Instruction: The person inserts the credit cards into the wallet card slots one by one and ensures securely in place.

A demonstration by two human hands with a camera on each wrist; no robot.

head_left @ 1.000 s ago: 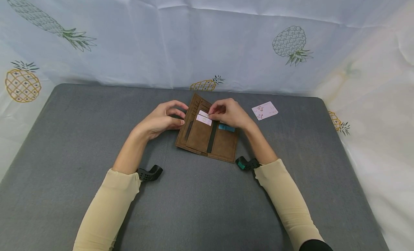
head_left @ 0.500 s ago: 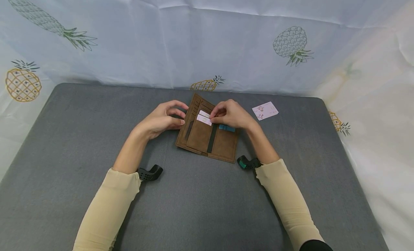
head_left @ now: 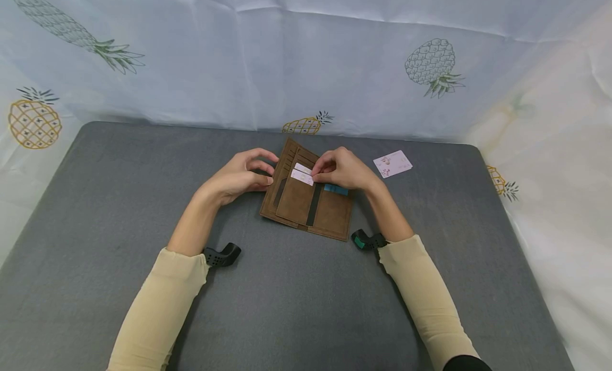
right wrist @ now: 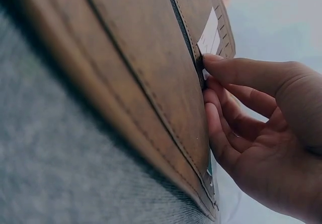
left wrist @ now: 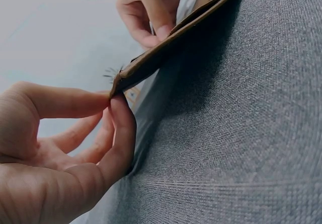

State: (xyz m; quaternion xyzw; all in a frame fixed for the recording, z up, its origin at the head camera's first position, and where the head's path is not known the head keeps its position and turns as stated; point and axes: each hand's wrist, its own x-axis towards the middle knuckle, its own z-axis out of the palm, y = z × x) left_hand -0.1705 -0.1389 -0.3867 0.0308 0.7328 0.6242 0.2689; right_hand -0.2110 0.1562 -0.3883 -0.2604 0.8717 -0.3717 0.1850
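Note:
A brown leather wallet (head_left: pixel 297 201) lies spread wide on the table, its left flap raised. My left hand (head_left: pixel 244 174) pinches the left flap's edge between thumb and finger, which the left wrist view shows from below. Two pale cards stick out of the left panel's slots; the nearer is a pinkish card (head_left: pixel 302 177). At that card's right end, my right hand (head_left: pixel 341 169) pinches with thumb and fingertip; a white card (right wrist: pixel 209 32) shows just past the thumb in the right wrist view. From the right panel a blue card (head_left: pixel 336 189) peeks out, partly under the right hand.
A pink printed card (head_left: pixel 392 163) lies flat on the grey table (head_left: pixel 287 307), right of the wallet. Behind the table's far edge hangs a white cloth (head_left: pixel 287 62) with pineapple prints. Black wrist devices sit by both sleeves.
My right hand has shifted very slightly to the right along the cards. The left hand keeps its grip on the wallet, and the loose pink card stays in place.

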